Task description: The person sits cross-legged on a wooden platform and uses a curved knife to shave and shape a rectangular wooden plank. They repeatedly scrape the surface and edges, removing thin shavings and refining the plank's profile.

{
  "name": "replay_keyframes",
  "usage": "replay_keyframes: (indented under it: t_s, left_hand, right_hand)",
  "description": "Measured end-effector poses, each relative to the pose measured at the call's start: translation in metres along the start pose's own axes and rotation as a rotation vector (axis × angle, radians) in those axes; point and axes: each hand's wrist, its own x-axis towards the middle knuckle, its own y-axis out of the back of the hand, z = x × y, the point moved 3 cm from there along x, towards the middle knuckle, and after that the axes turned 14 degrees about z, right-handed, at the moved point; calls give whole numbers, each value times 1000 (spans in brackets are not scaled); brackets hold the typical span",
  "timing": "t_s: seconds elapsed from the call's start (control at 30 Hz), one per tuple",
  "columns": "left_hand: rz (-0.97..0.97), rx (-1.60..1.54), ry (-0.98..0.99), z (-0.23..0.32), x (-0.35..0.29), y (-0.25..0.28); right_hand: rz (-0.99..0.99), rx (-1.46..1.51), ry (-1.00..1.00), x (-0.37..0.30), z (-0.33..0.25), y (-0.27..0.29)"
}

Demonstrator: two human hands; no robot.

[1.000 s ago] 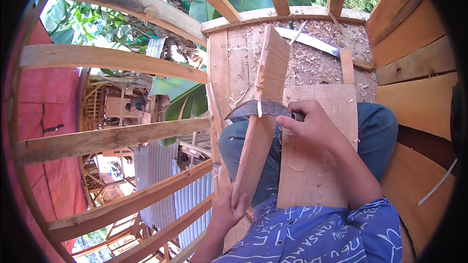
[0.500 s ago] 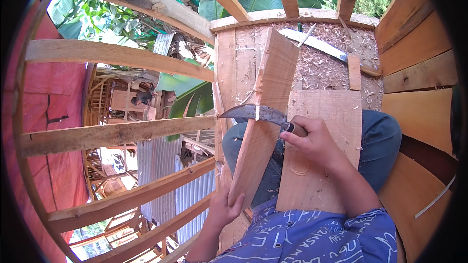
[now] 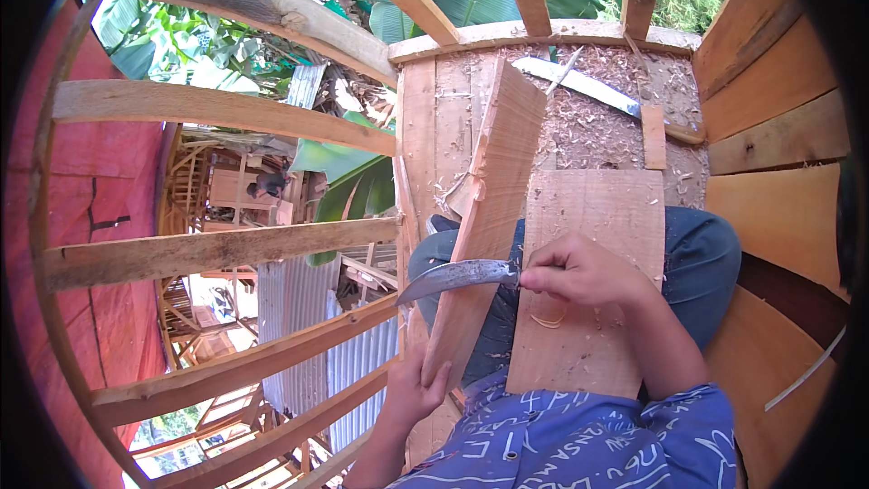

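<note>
My right hand (image 3: 579, 273) is closed around the handle of a curved, dark-bladed knife (image 3: 462, 277), the handle mostly hidden in my fist. Its blade points left and lies across the edge of a long wooden board (image 3: 491, 208). That board stands tilted on its narrow side, running away from me. Near its lower end my left hand (image 3: 418, 389) grips it, thumb on the right face. A second, wider board (image 3: 593, 344) lies flat across my lap under my right forearm, with shavings on it.
Wood shavings cover the far floor planks (image 3: 588, 140), where a long flat blade (image 3: 579, 86) and a small wood block (image 3: 653, 136) lie. Slatted wooden rails (image 3: 226, 249) stand on the left, plank walls (image 3: 769, 145) on the right. Corrugated sheets (image 3: 290, 335) show below the rails.
The knife has come down along the board's edge toward me, and its blade has turned to slant down-left. A curled sliver now stands out from the board's edge. My left hand stays in place.
</note>
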Motion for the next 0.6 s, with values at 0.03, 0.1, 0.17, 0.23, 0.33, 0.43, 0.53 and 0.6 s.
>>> replay_keyframes:
  t_s: [0.03, 0.1, 0.17, 0.23, 0.33, 0.43, 0.53, 0.6]
  left_hand:
    - [-1, 13, 5, -1, -2, 1]
    - [-10, 16, 26, 5, 0, 0]
    - [-14, 19, 38, 6, 1, 1]
    - [-17, 9, 47, 5, 0, -1]
    - [-26, -24, 63, -4, 1, 1]
    - [-19, 13, 15, 0, 2, 1]
    - [-40, 21, 48, 0, 3, 2]
    - [-29, 2, 57, 0, 2, 2]
  right_hand:
    - [31, 3, -13, -1, 2, 3]
    - [103, 7, -40, -2, 5, 10]
    - [91, 4, 8, -2, 10, 3]
    - [44, -34, 47, -7, 11, -2]
    - [-50, -55, 82, -10, 4, -10]
    - [32, 12, 66, -11, -3, -5]
    - [199, 3, 39, -1, 1, 4]
    - [215, 17, 24, 2, -2, 1]
